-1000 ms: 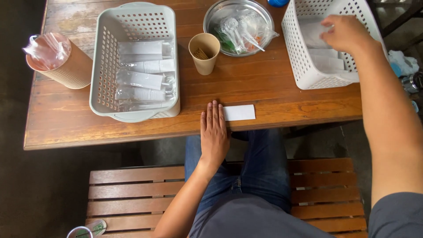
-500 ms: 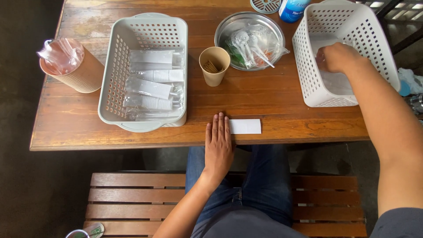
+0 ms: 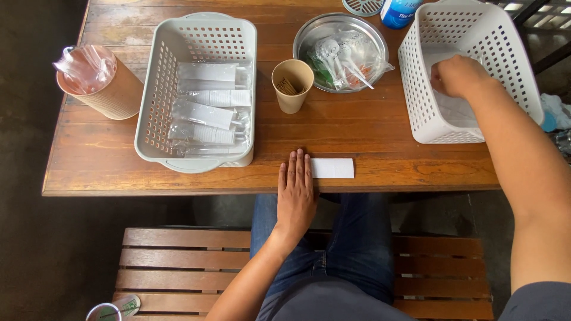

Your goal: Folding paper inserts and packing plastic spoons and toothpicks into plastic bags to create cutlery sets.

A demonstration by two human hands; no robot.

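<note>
My left hand (image 3: 295, 193) lies flat, fingers together, on the front edge of the wooden table (image 3: 369, 134), its fingertips touching the left end of a folded white napkin (image 3: 333, 168). My right hand (image 3: 457, 76) reaches down into the white perforated basket (image 3: 416, 89) at the right, fingers curled over clear plastic bags inside; what it grips is hidden. A paper cup (image 3: 292, 85) of wooden toothpicks stands at the centre. Behind it a round metal tray (image 3: 309, 35) holds wrapped plastic spoons.
A grey basket (image 3: 156, 95) of packed cutlery sets sits left of centre. A tan cup (image 3: 107, 89) stuffed with clear plastic stands at far left. A blue bottle (image 3: 399, 10) is at the back edge. A slatted wooden bench (image 3: 178, 261) is below me.
The view shifted as my head moved. My right hand went from the basket's far rim down deeper into the white basket. My left hand stayed flat beside the napkin.
</note>
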